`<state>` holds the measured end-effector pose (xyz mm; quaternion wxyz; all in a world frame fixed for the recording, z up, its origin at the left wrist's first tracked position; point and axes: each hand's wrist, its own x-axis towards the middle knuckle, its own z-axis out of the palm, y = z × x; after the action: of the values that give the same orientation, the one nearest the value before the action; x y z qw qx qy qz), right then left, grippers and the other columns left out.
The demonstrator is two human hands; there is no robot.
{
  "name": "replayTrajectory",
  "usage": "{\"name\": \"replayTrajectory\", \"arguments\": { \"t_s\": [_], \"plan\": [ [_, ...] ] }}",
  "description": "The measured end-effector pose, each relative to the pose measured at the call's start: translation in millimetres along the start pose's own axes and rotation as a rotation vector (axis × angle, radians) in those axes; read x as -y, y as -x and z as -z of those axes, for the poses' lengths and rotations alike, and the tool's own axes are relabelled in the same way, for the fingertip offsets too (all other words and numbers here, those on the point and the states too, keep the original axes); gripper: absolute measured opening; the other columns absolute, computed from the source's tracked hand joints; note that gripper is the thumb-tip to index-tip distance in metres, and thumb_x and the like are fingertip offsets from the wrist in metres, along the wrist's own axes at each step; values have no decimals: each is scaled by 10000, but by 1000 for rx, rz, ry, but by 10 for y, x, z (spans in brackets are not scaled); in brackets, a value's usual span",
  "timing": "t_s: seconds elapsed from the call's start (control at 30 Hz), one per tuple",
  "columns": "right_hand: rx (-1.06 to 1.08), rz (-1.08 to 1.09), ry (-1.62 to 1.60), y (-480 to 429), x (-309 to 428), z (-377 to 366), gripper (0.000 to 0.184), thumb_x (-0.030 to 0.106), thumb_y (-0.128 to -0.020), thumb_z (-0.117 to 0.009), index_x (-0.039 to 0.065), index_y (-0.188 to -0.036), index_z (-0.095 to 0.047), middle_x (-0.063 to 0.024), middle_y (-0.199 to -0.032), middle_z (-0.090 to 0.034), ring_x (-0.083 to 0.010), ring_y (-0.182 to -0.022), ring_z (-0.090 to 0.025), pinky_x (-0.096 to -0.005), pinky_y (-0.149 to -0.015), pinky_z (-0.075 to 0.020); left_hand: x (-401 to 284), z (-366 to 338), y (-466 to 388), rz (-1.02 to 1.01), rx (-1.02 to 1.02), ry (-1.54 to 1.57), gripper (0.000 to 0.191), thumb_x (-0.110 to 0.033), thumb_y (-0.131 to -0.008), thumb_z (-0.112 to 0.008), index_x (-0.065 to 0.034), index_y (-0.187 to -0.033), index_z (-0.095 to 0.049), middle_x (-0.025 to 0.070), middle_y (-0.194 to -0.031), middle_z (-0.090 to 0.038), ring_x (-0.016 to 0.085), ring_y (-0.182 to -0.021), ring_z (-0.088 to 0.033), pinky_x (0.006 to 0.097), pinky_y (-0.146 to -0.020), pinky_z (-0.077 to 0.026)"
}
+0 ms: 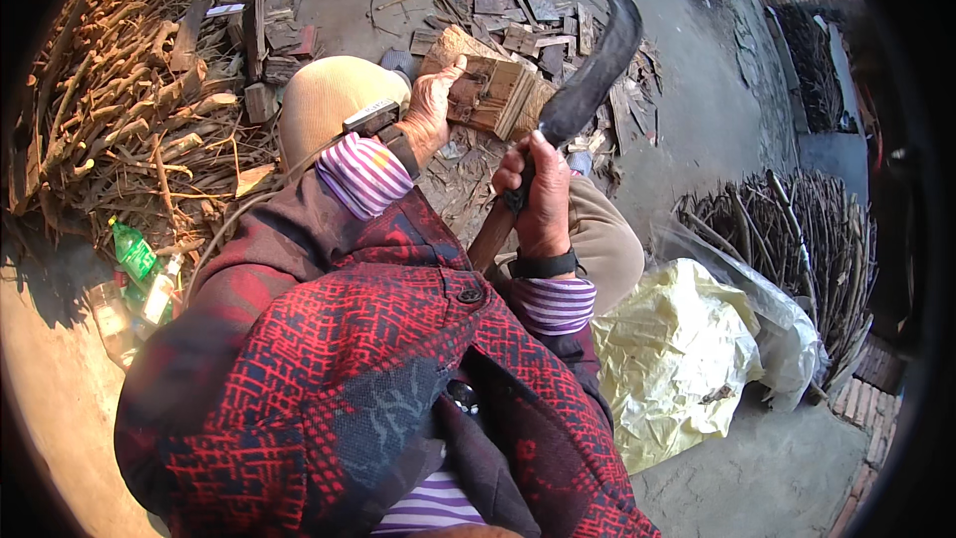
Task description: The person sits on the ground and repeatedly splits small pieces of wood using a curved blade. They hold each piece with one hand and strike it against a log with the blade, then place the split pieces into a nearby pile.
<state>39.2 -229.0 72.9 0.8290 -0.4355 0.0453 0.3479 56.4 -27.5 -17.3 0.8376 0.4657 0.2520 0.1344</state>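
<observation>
My left hand (427, 119) grips the near-left end of a weathered piece of wood (489, 93), its thumb along the top. The piece has a grooved, split edge and lies across a paler wooden block (452, 43), which shows on both sides of it. In my right hand (544, 198) is the wooden handle of a billhook. The dark curved billhook blade (601, 60) points up and away, its tip hooking left. From this view the blade stands to the right of the held wood, apart from it. My fingers cover part of the handle.
Split wood scraps (515, 4) litter the concrete beyond the block. Cut branches (112, 104) are heaped at left, near plastic bottles (136, 254). At right lie a pale yellow sack (680, 351), clear plastic sheeting (784, 336) and a bundle of thin sticks (792, 239).
</observation>
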Motion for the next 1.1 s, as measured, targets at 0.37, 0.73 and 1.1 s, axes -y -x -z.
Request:
{"name": "replayTrajectory", "arguments": {
  "t_s": [0.37,0.73,1.1],
  "plan": [
    [-164,-668,-43,-450,-954,1290,230,309,-923,-579,94,-883,-506,-21,-653,-523,-146,-510,-517,-328,-468,-447,-279,-88,277,383,806,748,581,-440,-918,-440,85,-1154,-523,123,-859,-562,225,-694,-564,334,-517,-425],
    [-132,-55,1411,-593,-976,1256,444,357,-887,-590,15,-1169,-626,-192,-936,-688,-276,-929,-675,-388,-753,-524,-42,39,524,424,819,808,640,-481,-912,-431,90,-1186,-522,151,-891,-590,227,-715,-584,338,-560,-455],
    [178,431,521,-33,113,-130,648,237,-839,-743,-32,-1352,-454,-166,-1241,-573,-215,-1084,-584,-340,-964,-450,-111,-73,789,334,745,560,508,-443,-1018,-310,-58,-1209,-580,146,-843,-653,240,-642,-618,346,-540,-496]
  ]
}}
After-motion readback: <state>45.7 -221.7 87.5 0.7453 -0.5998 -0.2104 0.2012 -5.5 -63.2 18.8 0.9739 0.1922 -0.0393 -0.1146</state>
